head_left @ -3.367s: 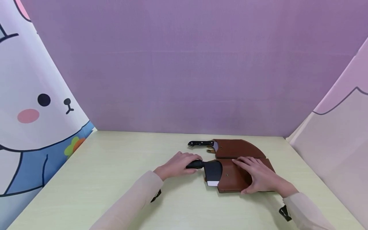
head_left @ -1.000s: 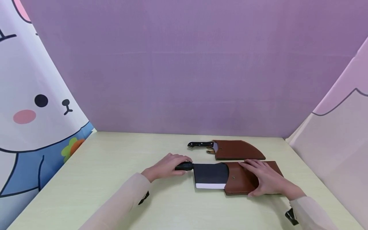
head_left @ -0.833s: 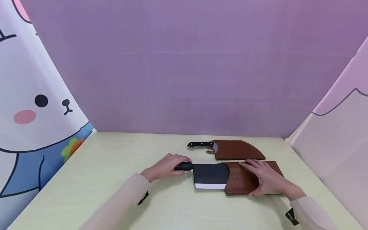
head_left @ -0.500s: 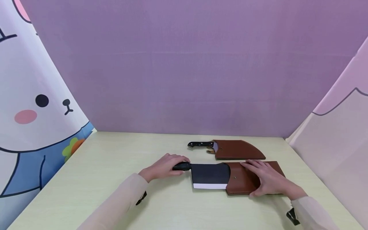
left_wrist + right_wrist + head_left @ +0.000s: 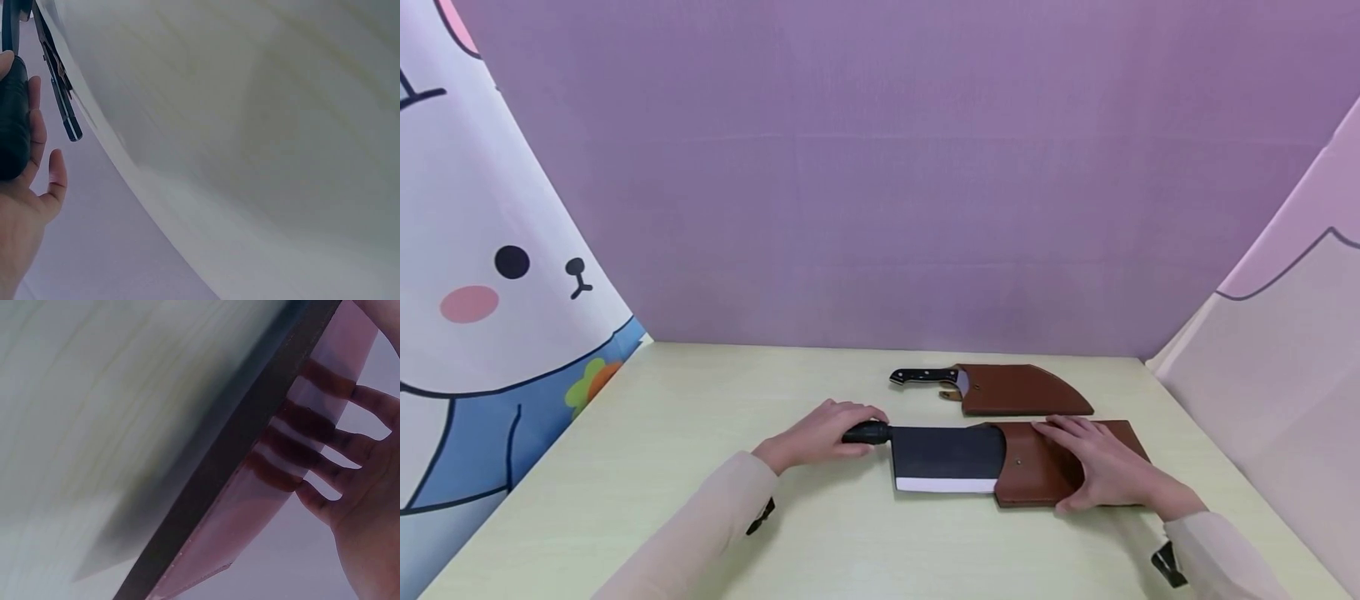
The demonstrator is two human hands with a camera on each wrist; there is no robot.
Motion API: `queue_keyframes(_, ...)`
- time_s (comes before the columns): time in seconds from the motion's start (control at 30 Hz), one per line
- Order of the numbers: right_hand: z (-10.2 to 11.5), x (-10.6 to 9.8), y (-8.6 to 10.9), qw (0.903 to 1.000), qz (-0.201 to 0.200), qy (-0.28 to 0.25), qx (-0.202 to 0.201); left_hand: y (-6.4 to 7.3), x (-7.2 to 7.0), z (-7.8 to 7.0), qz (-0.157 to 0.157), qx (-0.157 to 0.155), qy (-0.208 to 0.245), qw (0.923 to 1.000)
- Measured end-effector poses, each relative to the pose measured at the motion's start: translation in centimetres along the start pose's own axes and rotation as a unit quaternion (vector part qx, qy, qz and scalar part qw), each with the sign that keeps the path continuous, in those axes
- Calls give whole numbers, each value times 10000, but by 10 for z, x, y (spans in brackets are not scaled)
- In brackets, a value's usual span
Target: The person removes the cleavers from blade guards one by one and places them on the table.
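A cleaver [image 5: 951,454] with a dark blade and pale cutting edge lies to the left of the centre front of the table, its blade partly inside a brown leather sheath [image 5: 1033,467]. My left hand [image 5: 827,432] grips the cleaver's black handle [image 5: 14,122], fingers wrapped round it in the left wrist view. Fairly straight fingers of my right hand [image 5: 1108,467] rest spread on top of the sheath, thumb by its near edge. The right wrist view shows these fingers [image 5: 372,403] touching the sheath's glossy face. The blade's far end is hidden in the leather.
Behind lies a second knife [image 5: 925,377] with a black riveted handle, its blade in a curved brown sheath [image 5: 1022,390]. The pale table [image 5: 737,392] meets a purple backdrop [image 5: 880,183], with printed panels at both sides.
My left hand has moved left with the cleaver, and more of its blade shows outside the sheath. The sheath and my right hand have shifted right, away from the second sheath.
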State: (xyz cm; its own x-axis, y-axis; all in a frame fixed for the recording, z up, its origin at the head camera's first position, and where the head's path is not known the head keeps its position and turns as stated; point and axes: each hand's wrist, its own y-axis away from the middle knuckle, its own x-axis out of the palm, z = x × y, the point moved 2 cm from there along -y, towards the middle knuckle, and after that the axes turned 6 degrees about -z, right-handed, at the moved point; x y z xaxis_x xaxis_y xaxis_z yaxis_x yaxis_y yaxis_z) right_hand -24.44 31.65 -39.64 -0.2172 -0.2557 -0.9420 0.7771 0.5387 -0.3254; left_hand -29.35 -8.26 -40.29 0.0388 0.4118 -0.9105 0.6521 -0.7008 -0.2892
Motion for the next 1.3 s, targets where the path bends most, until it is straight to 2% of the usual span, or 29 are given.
queue_keyframes(0.7,-2,-4,3,10000,-94,-4,-13,7,-6,-1,-9,22,-38,10000)
queue_keyframes(1.3,-5,-8,8,9999,-48,-77,146,14,-12,3,-62,20,-46,10000)
